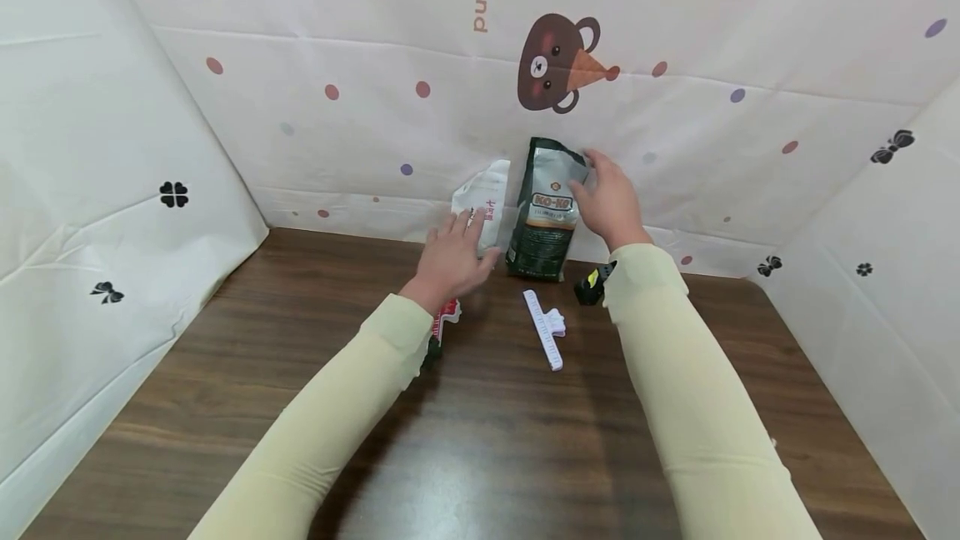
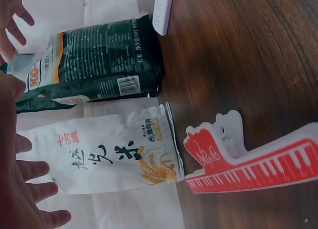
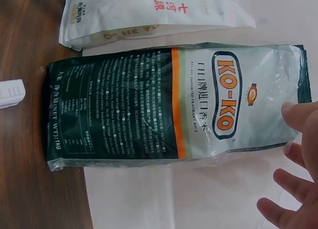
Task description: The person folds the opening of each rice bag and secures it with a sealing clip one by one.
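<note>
A white rice bag [image 2: 107, 152] with red and black lettering leans upright against the back wall. Spread fingers of my left hand [image 1: 452, 261] lie in front of its upper part in the head view. To its right stands a green and silver KO-KO rice bag [image 3: 134, 107], also against the wall. My right hand [image 1: 611, 200] is at that bag's upper right edge; its thumb overlaps the silver front, while the other fingers are spread beside the edge. A red piano-pattern clip [image 2: 258, 164] lies before the white bag, partly hidden by my left arm in the head view.
A pale lilac ruler-like clip [image 1: 545, 330] lies on the wooden table [image 1: 480, 440] in front of the KO-KO bag. A black object with a yellow mark [image 1: 592, 283] sits beside my right sleeve. Patterned white sheeting [image 1: 360, 132] encloses the back and both sides.
</note>
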`<state>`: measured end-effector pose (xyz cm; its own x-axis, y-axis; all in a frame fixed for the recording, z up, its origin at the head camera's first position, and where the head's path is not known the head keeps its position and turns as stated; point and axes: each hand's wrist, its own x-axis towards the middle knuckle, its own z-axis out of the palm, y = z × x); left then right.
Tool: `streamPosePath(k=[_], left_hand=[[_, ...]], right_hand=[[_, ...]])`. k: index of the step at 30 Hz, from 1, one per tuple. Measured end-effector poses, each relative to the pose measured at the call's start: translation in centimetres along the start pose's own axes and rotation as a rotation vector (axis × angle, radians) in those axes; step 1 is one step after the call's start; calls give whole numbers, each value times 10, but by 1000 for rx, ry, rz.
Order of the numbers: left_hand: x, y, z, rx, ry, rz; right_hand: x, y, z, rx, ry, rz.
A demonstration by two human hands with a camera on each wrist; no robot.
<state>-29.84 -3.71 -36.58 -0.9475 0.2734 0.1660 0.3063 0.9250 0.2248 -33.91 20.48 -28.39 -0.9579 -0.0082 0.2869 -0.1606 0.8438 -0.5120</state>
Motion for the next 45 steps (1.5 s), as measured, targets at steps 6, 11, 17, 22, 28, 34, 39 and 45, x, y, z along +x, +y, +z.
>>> streamPosePath(k=[6, 11, 17, 22, 28, 34, 39, 45], left_hand=[[1, 7, 3, -24, 11, 18], [4, 11, 6, -42, 32, 31], [10, 18, 9, -86, 39, 39], [14, 21, 7, -129, 26, 31], [20, 22, 7, -170, 38, 45], [27, 24, 6, -226, 37, 35], [33, 24, 5, -271, 38, 20], [38, 25, -1, -370, 21, -22]], right_hand=[[2, 2, -2, 29, -27, 29], [2, 5, -5, 46, -46, 59], [3, 10, -7, 84, -67, 107], [4, 10, -5, 109, -57, 121], [5, 8, -3, 108, -44, 132], [5, 7, -4, 103, -56, 142], [5, 4, -2, 88, -63, 141], [7, 1, 4, 81, -58, 99]])
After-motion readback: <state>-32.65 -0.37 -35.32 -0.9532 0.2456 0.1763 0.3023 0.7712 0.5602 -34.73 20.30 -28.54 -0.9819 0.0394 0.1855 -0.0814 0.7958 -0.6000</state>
